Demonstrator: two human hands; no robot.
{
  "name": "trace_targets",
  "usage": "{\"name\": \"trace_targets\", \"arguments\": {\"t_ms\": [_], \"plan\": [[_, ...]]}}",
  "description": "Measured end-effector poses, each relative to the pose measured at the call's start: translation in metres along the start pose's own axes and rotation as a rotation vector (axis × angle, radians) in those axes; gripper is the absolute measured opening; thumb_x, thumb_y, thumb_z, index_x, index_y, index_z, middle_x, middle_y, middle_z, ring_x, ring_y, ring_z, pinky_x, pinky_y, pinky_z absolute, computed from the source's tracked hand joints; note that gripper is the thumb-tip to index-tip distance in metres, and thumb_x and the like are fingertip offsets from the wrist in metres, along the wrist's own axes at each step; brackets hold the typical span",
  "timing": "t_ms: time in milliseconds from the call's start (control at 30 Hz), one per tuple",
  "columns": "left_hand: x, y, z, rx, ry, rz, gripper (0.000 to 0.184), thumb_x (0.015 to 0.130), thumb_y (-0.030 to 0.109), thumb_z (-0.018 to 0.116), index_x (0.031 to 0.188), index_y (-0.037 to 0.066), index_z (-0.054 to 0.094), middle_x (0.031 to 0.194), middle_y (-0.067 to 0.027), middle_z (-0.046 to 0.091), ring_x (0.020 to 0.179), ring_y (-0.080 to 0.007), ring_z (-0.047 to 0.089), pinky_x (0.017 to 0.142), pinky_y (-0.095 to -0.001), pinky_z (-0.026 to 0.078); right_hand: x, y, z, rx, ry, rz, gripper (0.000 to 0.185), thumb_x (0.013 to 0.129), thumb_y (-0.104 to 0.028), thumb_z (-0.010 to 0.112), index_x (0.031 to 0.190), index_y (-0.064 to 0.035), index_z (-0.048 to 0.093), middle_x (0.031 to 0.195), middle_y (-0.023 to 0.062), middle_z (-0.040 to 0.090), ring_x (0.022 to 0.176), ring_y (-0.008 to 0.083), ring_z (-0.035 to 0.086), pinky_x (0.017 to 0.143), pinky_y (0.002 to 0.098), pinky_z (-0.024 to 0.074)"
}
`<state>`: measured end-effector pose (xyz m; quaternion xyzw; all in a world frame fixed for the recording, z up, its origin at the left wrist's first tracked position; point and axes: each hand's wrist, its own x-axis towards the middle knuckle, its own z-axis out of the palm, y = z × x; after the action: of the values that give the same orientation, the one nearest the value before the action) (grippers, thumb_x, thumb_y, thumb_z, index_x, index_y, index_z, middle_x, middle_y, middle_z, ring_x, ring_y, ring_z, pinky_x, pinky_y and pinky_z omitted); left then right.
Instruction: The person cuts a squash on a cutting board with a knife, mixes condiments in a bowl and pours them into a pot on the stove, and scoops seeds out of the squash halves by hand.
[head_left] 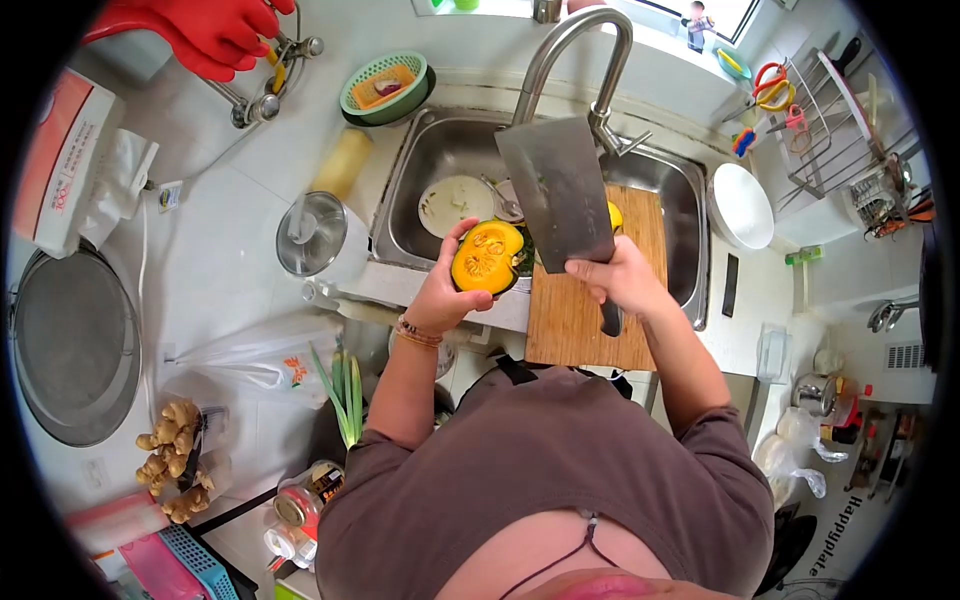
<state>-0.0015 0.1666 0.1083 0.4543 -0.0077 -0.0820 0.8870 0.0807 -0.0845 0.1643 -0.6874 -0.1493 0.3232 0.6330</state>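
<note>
The left hand is spread in a wide curve, clamped on the rind of a pumpkin half, fingers at the far side and thumb at the near side. The cut face is turned up, seeds showing. From where I stand, with twelve o'clock at the tap, the right hand sits at three o'clock from the left one, closed on a cleaver, thumb lying on the lower corner of the blade. The blade rises towards eleven o'clock and the dark handle end pokes out at six. Its edge comes near the pumpkin half; I can't tell whether they touch.

Just past the right hand, at twelve, another yellow pumpkin piece peeks out beside the blade. Underneath lies the wooden board, spanning part of the sink, its near edge close to the person's shirt, so room is tight at six o'clock.

At twelve from the left hand a plate sits in the basin; at one, the tap arches over the sink. The green basket is at eleven, the clear jug at ten, with some room between jug and wrist. The plastic bag lies at eight, spring onions at seven. From the right hand, the white bowl stands at two, past the sink's rim.
</note>
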Motion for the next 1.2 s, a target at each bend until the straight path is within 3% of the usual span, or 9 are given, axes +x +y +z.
{"name": "trace_targets", "arguments": {"t_ms": [133, 233, 333, 667, 767, 833, 867, 967, 1200], "plan": [[0.007, -0.003, 0.001, -0.021, -0.095, 0.030, 0.110, 0.057, 0.008, 0.089, 0.147, 0.012, 0.024, 0.124, -0.0088, 0.052, 0.093, -0.0175, 0.058, 0.059, -0.0268, 0.048, 0.011, -0.007, -0.007, 0.065, -0.061, 0.100, 0.012, 0.085, -0.012, 0.069, 0.082, -0.0020, 0.062, 0.061, -0.0017, 0.050, 0.046, 0.0080, 0.041, 0.044, 0.0257, 0.0348], [0.009, 0.000, 0.004, -0.009, -0.109, 0.032, 0.112, 0.055, 0.009, 0.090, 0.146, 0.006, 0.026, 0.128, -0.0092, 0.051, 0.103, -0.0190, 0.058, 0.069, -0.0279, 0.052, 0.012, -0.006, -0.009, 0.071, -0.086, 0.171, 0.012, 0.085, -0.012, 0.069, 0.082, -0.0034, 0.062, 0.061, -0.0027, 0.047, 0.046, 0.0080, 0.039, 0.044, 0.0258, 0.0341], [0.013, 0.001, 0.002, 0.116, -0.076, -0.005, 0.106, 0.056, 0.005, 0.086, 0.145, 0.004, 0.028, 0.128, -0.0063, 0.050, 0.115, -0.0150, 0.052, 0.095, -0.0266, 0.044, 0.013, -0.008, -0.009, 0.116, -0.140, 0.265, 0.011, 0.085, -0.011, 0.069, 0.082, -0.0045, 0.060, 0.062, -0.0034, 0.045, 0.048, 0.0080, 0.038, 0.044, 0.0259, 0.0337], [0.034, -0.002, -0.020, 0.165, -0.018, -0.181, 0.097, 0.062, 0.007, 0.084, 0.142, 0.002, 0.031, 0.119, -0.0064, 0.055, 0.099, -0.0130, 0.057, 0.078, -0.0265, 0.051, 0.036, 0.007, -0.007, 0.152, -0.137, 0.346, 0.011, 0.084, -0.012, 0.069, 0.087, -0.0039, 0.062, 0.064, -0.0022, 0.048, 0.049, 0.0091, 0.040, 0.045, 0.0278, 0.0367], [0.053, -0.005, -0.024, 0.275, 0.096, -0.141, 0.094, 0.063, 0.008, 0.084, 0.141, 0.004, 0.032, 0.114, -0.0061, 0.056, 0.095, -0.0133, 0.058, 0.074, -0.0265, 0.051, 0.059, 0.017, -0.001, -0.078, -0.057, 0.159, 0.011, 0.086, -0.013, 0.066, 0.090, -0.0021, 0.065, 0.064, -0.0003, 0.050, 0.051, 0.0092, 0.045, 0.045, 0.0280, 0.0378], [0.070, -0.008, -0.014, 0.447, 0.229, -0.034, 0.093, 0.062, 0.009, 0.085, 0.140, 0.006, 0.033, 0.111, -0.0053, 0.056, 0.093, -0.0142, 0.057, 0.075, -0.0268, 0.050, 0.077, 0.022, 0.004, -0.329, 0.043, 0.070, 0.017, 0.087, -0.013, 0.064, 0.094, 0.0019, 0.065, 0.067, 0.0075, 0.060, 0.057, 0.0163, 0.054, 0.054, 0.0336, 0.0449], [0.082, -0.022, -0.029, 0.857, 0.283, 0.151, 0.091, 0.064, 0.011, 0.085, 0.138, 0.006, 0.033, 0.113, -0.0060, 0.055, 0.099, -0.0168, 0.056, 0.083, -0.0285, 0.049, 0.082, 0.020, 0.007, -0.372, 0.084, 0.013, 0.018, 0.087, -0.013, 0.064, 0.096, 0.0023, 0.064, 0.069, 0.0099, 0.062, 0.059, 0.0188, 0.056, 0.057, 0.0349, 0.0463], [0.082, -0.010, -0.030, 1.030, 0.458, 0.182, 0.091, 0.064, 0.012, 0.085, 0.137, 0.005, 0.032, 0.120, -0.0075, 0.052, 0.107, -0.0185, 0.054, 0.090, -0.0286, 0.046, 0.096, 0.026, 0.007, -0.616, 0.216, -0.136, 0.020, 0.087, -0.013, 0.061, 0.100, 0.0015, 0.064, 0.082, 0.0195, 0.067, 0.072, 0.0341, 0.062, 0.068, 0.0418, 0.0493], [0.049, -0.017, -0.050, -0.085, 0.155, 0.077, 0.094, 0.072, 0.003, 0.079, 0.145, 0.006, 0.020, 0.128, -0.0115, 0.049, 0.111, -0.0213, 0.056, 0.094, -0.0314, 0.048, 0.076, 0.039, 0.022, -0.854, 0.355, -0.495, 0.022, 0.084, -0.012, 0.060, 0.105, -0.0071, 0.065, 0.082, 0.0184, 0.066, 0.077, 0.0369, 0.063, 0.067, 0.0445, 0.0508]]}}
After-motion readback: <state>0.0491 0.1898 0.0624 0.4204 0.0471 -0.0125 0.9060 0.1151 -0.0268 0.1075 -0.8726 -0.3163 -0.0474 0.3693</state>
